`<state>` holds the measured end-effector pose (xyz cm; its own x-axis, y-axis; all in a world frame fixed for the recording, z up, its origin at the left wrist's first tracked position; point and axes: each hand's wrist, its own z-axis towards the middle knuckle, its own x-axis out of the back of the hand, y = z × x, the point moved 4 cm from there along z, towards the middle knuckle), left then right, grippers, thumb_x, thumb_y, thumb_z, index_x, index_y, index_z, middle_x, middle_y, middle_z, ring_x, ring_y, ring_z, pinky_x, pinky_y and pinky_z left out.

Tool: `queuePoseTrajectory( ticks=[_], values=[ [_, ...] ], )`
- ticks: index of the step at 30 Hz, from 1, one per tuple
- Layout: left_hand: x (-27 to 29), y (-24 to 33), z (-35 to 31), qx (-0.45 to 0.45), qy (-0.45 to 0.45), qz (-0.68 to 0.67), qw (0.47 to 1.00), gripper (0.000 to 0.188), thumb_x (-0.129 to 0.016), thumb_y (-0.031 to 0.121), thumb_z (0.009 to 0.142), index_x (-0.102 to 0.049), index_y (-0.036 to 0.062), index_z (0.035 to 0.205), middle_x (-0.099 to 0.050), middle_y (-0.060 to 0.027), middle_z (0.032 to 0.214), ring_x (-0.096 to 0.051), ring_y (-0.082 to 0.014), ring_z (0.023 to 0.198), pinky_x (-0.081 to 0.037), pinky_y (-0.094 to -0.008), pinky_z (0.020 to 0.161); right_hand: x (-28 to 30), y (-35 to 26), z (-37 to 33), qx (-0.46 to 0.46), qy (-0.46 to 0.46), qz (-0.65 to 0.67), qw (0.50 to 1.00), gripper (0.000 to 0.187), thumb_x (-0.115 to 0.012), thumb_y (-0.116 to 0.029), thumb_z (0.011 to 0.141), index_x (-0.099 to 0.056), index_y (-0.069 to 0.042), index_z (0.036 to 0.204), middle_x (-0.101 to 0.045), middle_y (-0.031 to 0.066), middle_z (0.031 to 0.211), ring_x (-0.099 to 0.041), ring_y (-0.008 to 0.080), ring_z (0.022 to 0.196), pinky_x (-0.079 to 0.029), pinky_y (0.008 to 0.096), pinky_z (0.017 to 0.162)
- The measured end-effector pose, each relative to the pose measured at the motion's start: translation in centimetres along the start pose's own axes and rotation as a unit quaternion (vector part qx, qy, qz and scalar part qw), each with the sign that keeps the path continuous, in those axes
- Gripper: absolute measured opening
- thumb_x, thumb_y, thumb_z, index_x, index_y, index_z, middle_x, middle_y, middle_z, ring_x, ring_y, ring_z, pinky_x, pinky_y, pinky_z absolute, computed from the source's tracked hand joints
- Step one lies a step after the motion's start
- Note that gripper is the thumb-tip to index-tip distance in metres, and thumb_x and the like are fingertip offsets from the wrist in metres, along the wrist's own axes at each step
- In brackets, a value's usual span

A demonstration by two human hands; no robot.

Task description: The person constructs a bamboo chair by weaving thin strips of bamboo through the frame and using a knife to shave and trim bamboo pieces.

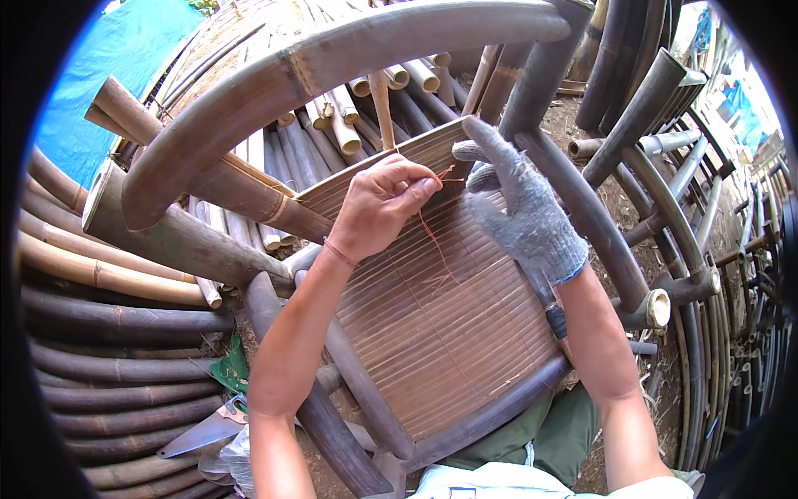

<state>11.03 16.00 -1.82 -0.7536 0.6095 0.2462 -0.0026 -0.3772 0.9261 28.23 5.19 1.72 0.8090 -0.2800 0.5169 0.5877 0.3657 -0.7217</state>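
Note:
A bamboo chair (573, 200) with dark poles stands before me, a seat of thin bamboo slats (416, 349) in its frame. Above the seat's far part, my bare left hand (386, 195) pinches a thin orange-brown string (430, 235) between thumb and fingertips. One string end trails down over the slats; short ends stick out toward my right hand. My right hand (519, 208), in a grey knitted glove, is close beside it, fingers apart and thumb slightly blurred. Below the gloved wrist shows a metal tool with a dark handle (555, 320); how it rests is hidden.
Curved bamboo poles (125, 366) are stacked at the left, with a handsaw (204, 430) near a green scrap (232, 366). Cut bamboo lengths (341, 125) lie beyond the chair. More bamboo frames (665, 200) stand at the right. A blue tarp (116, 66) hangs at far left.

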Motion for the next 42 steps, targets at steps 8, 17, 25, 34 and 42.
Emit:
queuePoseTrajectory(
  ticks=[8,17,25,34,42],
  values=[
    [-0.3,0.0,0.4,-0.010,-0.032,-0.011,0.999,0.017,-0.075,0.016,0.096,-0.077,0.0017,0.106,-0.066,0.0002,0.089,-0.059,-0.0064,0.076,-0.051,-0.0225,0.068,-0.7,0.0,2.3,0.174,-0.059,-0.237,0.954,0.027,-0.072,-0.017,0.090,-0.072,-0.011,0.116,-0.072,0.0116,0.095,-0.070,0.0301,0.095,-0.058,0.0428,0.085],
    [1.8,-1.9,1.8,0.075,0.050,-0.142,0.986,0.019,-0.074,0.020,0.098,-0.074,0.0039,0.108,-0.075,-0.0008,0.092,-0.065,-0.0046,0.067,-0.051,-0.0193,0.058,-0.6,0.2,5.3,0.216,0.092,-0.300,0.924,0.009,-0.073,-0.018,0.092,-0.073,-0.009,0.095,-0.068,0.0119,0.086,-0.068,0.0321,0.083,-0.055,0.0439,0.077],
    [1.2,-2.5,2.4,0.156,0.086,-0.233,0.956,0.016,-0.071,0.018,0.099,-0.073,0.0050,0.109,-0.073,-0.0009,0.088,-0.064,-0.0034,0.069,-0.053,-0.0190,0.060,-4.6,3.8,5.7,0.047,0.161,-0.292,0.942,0.011,-0.070,-0.023,0.084,-0.069,-0.013,0.081,-0.063,0.0109,0.071,-0.064,0.0299,0.071,-0.049,0.0457,0.068],
    [1.5,-2.1,1.9,0.047,0.035,-0.072,0.996,0.019,-0.072,0.018,0.098,-0.075,0.0035,0.110,-0.067,0.0029,0.085,-0.060,-0.0049,0.075,-0.053,-0.0210,0.066,-4.5,2.5,4.4,-0.001,0.052,-0.009,0.999,0.009,-0.070,-0.016,0.087,-0.069,-0.007,0.086,-0.067,0.0140,0.079,-0.068,0.0325,0.075,-0.054,0.0462,0.069],
    [2.1,-2.3,1.5,0.007,0.049,-0.014,0.999,0.020,-0.072,0.014,0.098,-0.073,0.0000,0.112,-0.073,-0.0009,0.094,-0.068,-0.0087,0.086,-0.059,-0.0263,0.080,-4.5,4.6,4.9,-0.110,0.006,0.238,0.965,0.030,-0.067,-0.005,0.093,-0.069,-0.007,0.123,-0.070,0.0088,0.101,-0.069,0.0194,0.090,-0.059,0.0348,0.083]
  ],
)
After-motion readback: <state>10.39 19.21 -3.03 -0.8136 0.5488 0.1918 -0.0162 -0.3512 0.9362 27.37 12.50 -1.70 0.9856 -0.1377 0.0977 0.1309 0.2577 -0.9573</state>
